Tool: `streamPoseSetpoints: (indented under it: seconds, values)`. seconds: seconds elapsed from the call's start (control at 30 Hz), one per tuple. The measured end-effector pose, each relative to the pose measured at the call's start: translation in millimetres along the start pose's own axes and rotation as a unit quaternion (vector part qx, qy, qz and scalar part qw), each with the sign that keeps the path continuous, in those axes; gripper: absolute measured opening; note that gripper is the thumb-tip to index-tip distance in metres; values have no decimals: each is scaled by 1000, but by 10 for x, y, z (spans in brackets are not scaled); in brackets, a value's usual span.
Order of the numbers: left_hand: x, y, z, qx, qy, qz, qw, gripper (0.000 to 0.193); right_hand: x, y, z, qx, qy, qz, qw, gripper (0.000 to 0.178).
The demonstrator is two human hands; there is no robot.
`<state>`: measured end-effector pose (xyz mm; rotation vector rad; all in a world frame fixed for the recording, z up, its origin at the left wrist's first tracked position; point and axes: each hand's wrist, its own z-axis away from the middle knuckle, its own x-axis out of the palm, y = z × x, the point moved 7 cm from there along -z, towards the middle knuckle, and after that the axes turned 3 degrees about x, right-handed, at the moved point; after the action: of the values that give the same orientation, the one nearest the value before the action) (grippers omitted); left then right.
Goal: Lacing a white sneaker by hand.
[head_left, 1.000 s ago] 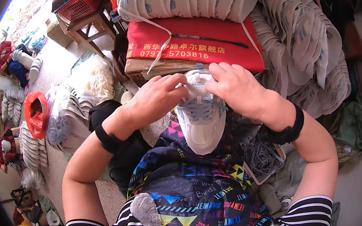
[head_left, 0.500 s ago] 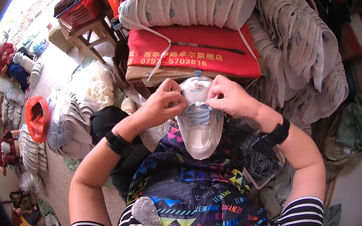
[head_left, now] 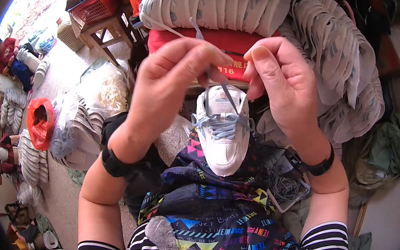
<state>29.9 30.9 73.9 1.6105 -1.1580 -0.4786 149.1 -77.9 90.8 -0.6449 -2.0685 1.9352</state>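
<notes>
A white shoe (head_left: 220,149) with blue-grey laces (head_left: 218,127) rests toe toward me on my patterned apron (head_left: 231,197). Strands of lace rise from its top eyelets to my left hand (head_left: 173,77), whose fingers are pinched on them. One lace end (head_left: 197,29) sticks up above that hand. Opposite it, my right hand (head_left: 282,77) is held up with thumb and fingers curled together. Whatever those fingers grip is hidden. Both hands hover above the shoe's tongue (head_left: 221,105).
Beyond my hands, a red cloth (head_left: 167,40) covers a wooden stand. Rows of stacked white shoe uppers (head_left: 213,10) lie on it, with more uppers (head_left: 326,55) hanging at right. Loose laces (head_left: 287,182) fill a tray by my right forearm. Leftward are bagged laces (head_left: 108,90) and a red plastic bag (head_left: 40,119).
My hands were down at the shoe's top eyelets. They have risen and come closer to me, drawing lace strands up from the shoe.
</notes>
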Motion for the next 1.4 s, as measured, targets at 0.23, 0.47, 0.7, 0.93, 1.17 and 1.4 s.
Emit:
streamPoseSetpoints:
  seconds: [0.23,0.47,0.7,0.93,1.17,1.4]
  values:
    - [-138,-189,135,4,80,-54,995,24,507,547,63,96,-126,-176,972,18]
    - [-810,-789,445,-159,155,300,928,27,-294,1034,-141,134,21,-260,956,11]
    - [-1466,-647,702,-111,243,54,962,39,-1216,1076,-55,64,175,-188,964,13]
    - [-856,-935,760,-208,95,-72,971,20,-662,1162,170,61,43,48,996,18]
    - [-653,-1143,867,-265,76,-115,954,17,-355,1304,376,125,-8,246,961,12]
    - [-650,-1116,765,-189,133,-99,968,15,-327,1274,333,7,5,217,976,15]
